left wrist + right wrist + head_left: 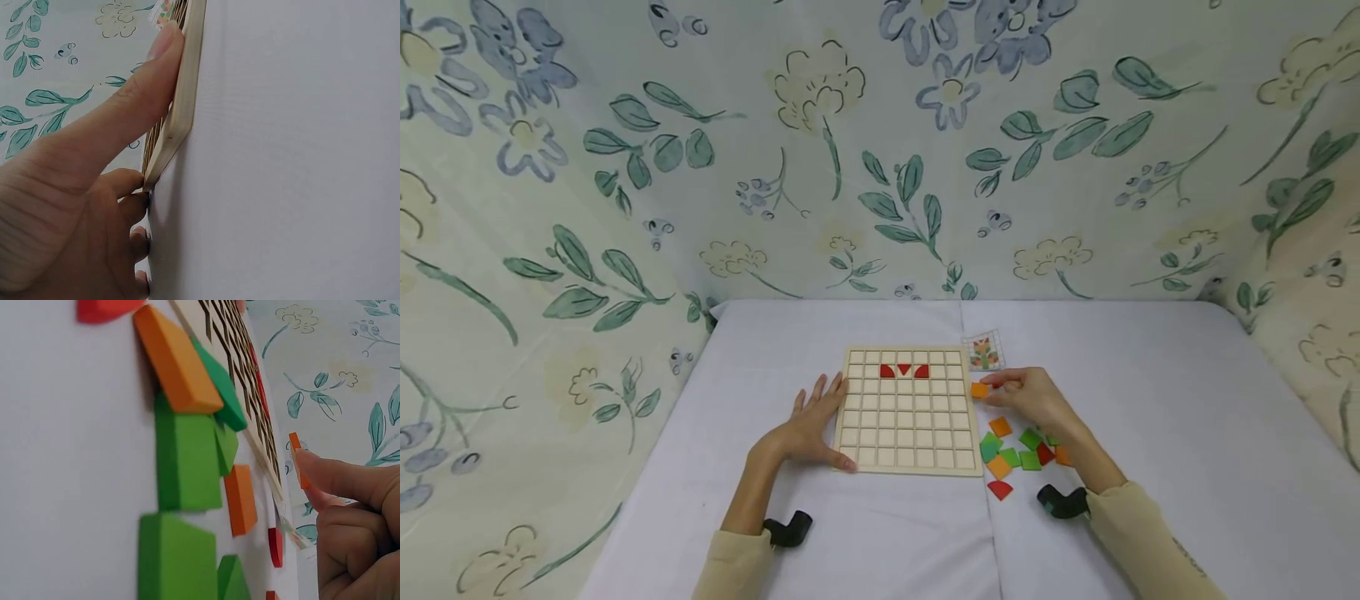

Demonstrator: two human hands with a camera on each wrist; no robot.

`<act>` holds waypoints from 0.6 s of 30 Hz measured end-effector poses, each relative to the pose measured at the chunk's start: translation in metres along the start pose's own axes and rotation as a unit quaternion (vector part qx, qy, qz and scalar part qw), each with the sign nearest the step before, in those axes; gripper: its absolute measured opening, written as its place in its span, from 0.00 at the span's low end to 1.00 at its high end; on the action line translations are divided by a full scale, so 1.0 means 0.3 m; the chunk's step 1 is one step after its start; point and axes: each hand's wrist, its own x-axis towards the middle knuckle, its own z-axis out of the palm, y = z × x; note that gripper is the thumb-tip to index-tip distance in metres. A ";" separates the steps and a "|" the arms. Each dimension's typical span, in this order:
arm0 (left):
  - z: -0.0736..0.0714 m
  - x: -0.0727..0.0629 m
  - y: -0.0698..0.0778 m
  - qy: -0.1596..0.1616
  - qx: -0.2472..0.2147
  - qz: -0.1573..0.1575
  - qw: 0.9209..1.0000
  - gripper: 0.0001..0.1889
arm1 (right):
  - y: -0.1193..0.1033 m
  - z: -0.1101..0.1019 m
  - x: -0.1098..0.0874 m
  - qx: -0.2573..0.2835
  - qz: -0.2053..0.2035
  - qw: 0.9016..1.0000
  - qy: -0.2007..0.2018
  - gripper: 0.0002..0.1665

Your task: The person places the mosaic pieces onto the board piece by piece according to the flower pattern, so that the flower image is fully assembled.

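Observation:
In the head view, a wooden grid board (907,432) lies on the table with two red rounded tiles (887,372) and a red triangle (904,369) between them in its second row. My left hand (811,423) rests along the board's left side, fingers spread, the thumb at the lower left corner. Just off the board's right edge, my right hand (1032,397) pinches an orange square tile (979,390) between thumb and fingertip. The right wrist view shows that orange tile (298,459) held on edge, above the table.
Right of the board lies a loose cluster of green tiles (1030,460), orange tiles (999,467) and red tiles (1000,490), some overlapping. A small printed pattern card (984,351) lies by the board's upper right corner. Floral cloth (880,167) hangs behind the white-covered table (737,333).

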 end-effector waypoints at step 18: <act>0.000 0.007 -0.005 0.000 0.008 0.004 1.000 0.75 | -0.136 0.195 0.082 -0.008 -0.053 0.998 -0.022 0.17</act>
